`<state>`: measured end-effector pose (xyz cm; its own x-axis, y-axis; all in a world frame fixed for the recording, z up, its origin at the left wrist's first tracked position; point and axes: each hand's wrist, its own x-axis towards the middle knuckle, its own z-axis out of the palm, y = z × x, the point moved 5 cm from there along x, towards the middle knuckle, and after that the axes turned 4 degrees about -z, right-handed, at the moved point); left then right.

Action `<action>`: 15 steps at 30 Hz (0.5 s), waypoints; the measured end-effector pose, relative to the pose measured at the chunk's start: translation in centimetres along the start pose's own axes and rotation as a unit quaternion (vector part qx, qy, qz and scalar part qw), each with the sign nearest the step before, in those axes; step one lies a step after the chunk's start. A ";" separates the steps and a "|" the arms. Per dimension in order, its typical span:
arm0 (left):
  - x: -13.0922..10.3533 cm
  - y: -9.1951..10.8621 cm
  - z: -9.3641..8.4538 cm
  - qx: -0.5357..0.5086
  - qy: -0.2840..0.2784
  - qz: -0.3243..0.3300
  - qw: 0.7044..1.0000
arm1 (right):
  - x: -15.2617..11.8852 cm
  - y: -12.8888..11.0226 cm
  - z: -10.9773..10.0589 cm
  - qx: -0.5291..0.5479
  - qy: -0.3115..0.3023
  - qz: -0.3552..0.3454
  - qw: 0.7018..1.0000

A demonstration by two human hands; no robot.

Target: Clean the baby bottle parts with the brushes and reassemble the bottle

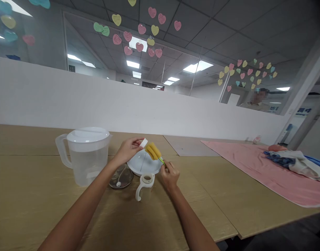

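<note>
My left hand (128, 150) pinches a small white cap (143, 143) above the left rim of a white basin (139, 167). In my right hand (170, 174) is the thin green handle of a yellow sponge brush (153, 151). The sponge head is over the basin, close to the cap; whether they touch is hard to tell. In front of the basin stands a clear bottle or cup with a white handled collar (146, 180). A dark round dish (121, 178) holding a thin tube with a white end lies left of it.
A large translucent lidded pitcher (87, 157) with liquid stands left on the wooden table (31, 195). On the right are a pink cloth (254, 167) and piled clothes (293, 162). A white partition (97, 101) runs behind; a person (257, 101) is beyond the glass.
</note>
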<state>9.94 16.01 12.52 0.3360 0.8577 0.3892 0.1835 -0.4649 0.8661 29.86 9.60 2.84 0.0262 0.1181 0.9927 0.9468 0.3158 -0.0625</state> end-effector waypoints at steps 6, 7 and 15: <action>-0.4 0.6 0.3 0.008 -0.036 0.006 0.999 | 0.1 -0.2 0.2 0.010 -0.024 -0.017 1.000; -0.6 0.9 0.2 0.004 -0.043 0.010 0.999 | 0.1 -0.2 0.2 0.010 -0.023 -0.020 0.999; -0.4 -0.5 0.5 0.150 -0.012 0.057 0.987 | 0.0 -0.2 0.4 0.009 -0.039 -0.037 0.999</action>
<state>10.17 15.81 11.78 0.3910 0.7923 0.4684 0.4080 -0.6053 0.6835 29.56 9.89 2.83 -0.0688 0.1666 0.9836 0.9396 0.3423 0.0078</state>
